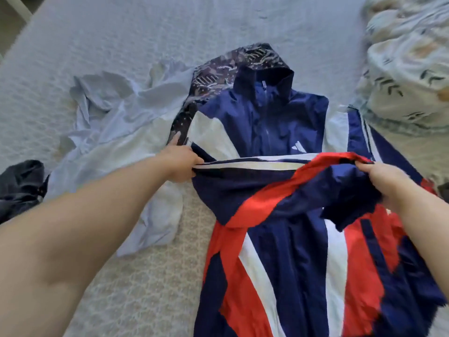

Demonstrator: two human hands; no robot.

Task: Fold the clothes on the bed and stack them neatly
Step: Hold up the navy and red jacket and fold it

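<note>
A navy, red and white track jacket (pixel 264 122) lies front-up on the bed (pixel 145 32), collar pointing away from me. One striped sleeve is drawn across its chest. My left hand (pixel 179 164) grips the sleeve at the jacket's left edge. My right hand (pixel 381 183) holds the bunched red and navy end of the sleeve over the right side. A dark patterned garment (pixel 218 69) lies partly under the collar. A crumpled light blue shirt (pixel 116 122) is spread to the left of the jacket.
A dark garment (pixel 19 186) sits at the left edge. A rumpled floral blanket (pixel 408 59) fills the far right. The pale quilted bedspread runs bare toward the far side, and a strip of floor shows at the top left.
</note>
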